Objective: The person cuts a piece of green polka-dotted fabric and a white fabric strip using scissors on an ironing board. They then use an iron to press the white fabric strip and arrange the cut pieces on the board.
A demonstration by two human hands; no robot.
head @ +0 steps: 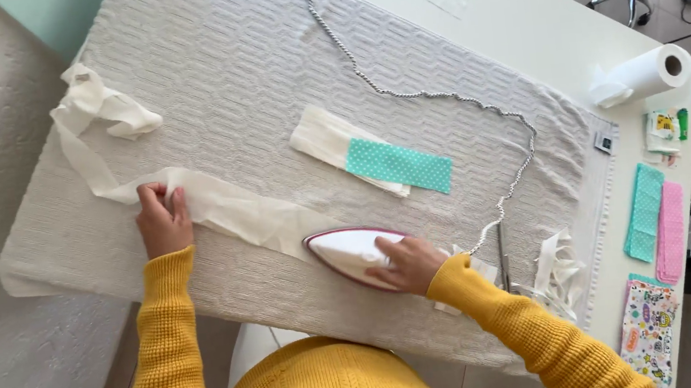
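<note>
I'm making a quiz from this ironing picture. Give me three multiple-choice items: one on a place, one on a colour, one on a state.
1. Where does the paper towel roll lie?
A. at the table's far right
B. under the iron
C. beside the left hand

2. What colour is the dotted patch?
A. red
B. teal
C. black

3. What is the left hand doing?
A. hanging in the air
B. gripping the cord
C. pressing on the cream strip

Answers: 1 A, it lies near the right edge. 2 B, teal with white dots. 3 C, its fingers rest on the strip while the right hand holds the iron.
</note>
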